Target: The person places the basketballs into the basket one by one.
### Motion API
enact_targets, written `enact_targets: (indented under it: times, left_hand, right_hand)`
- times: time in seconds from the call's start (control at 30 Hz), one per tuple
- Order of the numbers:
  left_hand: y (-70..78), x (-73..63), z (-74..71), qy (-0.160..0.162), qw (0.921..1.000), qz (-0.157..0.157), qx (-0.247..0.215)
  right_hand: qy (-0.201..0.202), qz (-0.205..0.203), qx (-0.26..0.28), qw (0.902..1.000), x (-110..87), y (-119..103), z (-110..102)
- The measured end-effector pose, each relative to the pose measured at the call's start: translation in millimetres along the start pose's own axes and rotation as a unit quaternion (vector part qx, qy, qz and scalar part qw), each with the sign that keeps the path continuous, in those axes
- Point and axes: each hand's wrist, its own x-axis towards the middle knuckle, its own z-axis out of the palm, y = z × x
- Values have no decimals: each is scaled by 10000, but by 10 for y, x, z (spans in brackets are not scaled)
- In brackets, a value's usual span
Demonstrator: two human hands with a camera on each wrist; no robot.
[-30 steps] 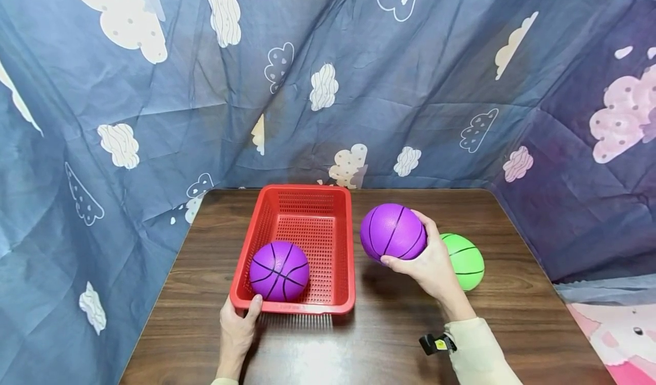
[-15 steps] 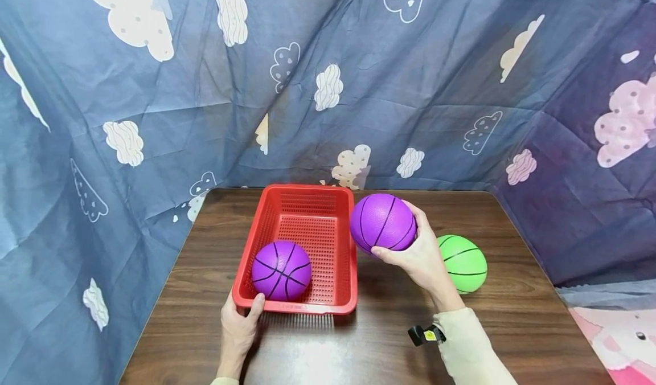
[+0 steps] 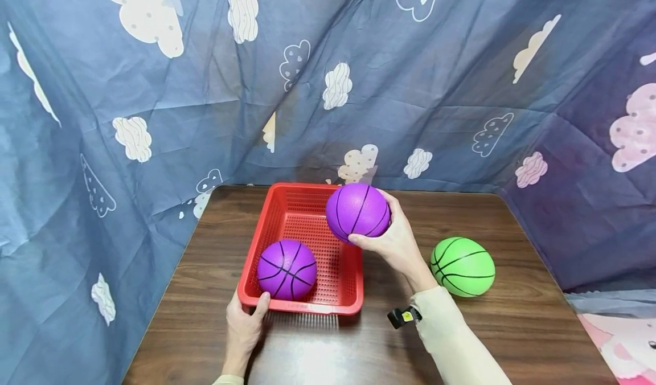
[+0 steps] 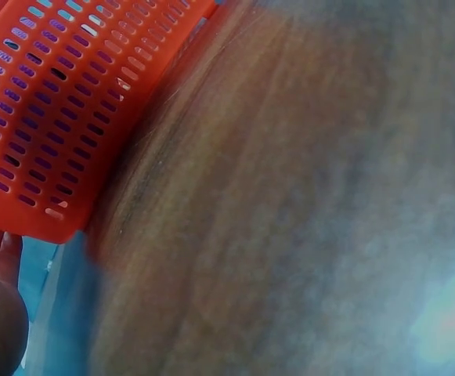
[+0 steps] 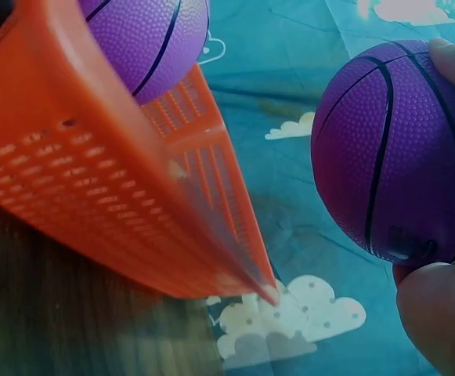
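My right hand (image 3: 392, 234) grips a purple ball with black basketball lines (image 3: 357, 211) from its right side, thumb low in front. In the head view this ball overlaps the back right part of a red perforated basket (image 3: 356, 282). Another purple ball (image 3: 287, 270) lies inside the basket at its front left. My left hand (image 3: 245, 322) holds the basket's front left corner, thumb over the rim. The left wrist view shows the basket's slotted wall (image 4: 63, 117) with a few fingertips (image 4: 0, 251) at its edge. In the right wrist view the held ball (image 5: 399, 157) is apart from the basket.
A green ball (image 3: 463, 266) with black lines sits on the brown wooden table (image 3: 533, 311), right of the basket. Blue cloth (image 3: 205, 89) printed with clouds hangs behind and beside the table. A black strap piece (image 3: 403, 317) juts from the right sleeve.
My right hand has carried the purple ball leftward and slightly up, from beside the basket to overlapping it in view. The left hand keeps its hold on the basket corner.
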Motion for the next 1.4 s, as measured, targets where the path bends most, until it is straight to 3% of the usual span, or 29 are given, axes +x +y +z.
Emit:
enact_targets:
  times: [0.27,0.73,1.03,1.2,1.4]
  left_hand:
    - [-25,22,-17,-1,10000,86,-11]
    - [-55,34,-7,-91,9995,286,-23]
    - [-60,40,-10,-109,9996,248,-116]
    - [-56,49,-16,-88,9996,237,-103]
    - [-56,54,-25,-55,9998,158,-81]
  right_hand:
    - [-173,-21,152,9997,217,-47,236]
    - [-533,-91,266,9982,511,59,684]
    - [-794,162,-557,9952,646,148,865]
    - [-857,126,-749,9934,686,194,919]
    - [-1585,-68,-1263,9792,736,256,995]
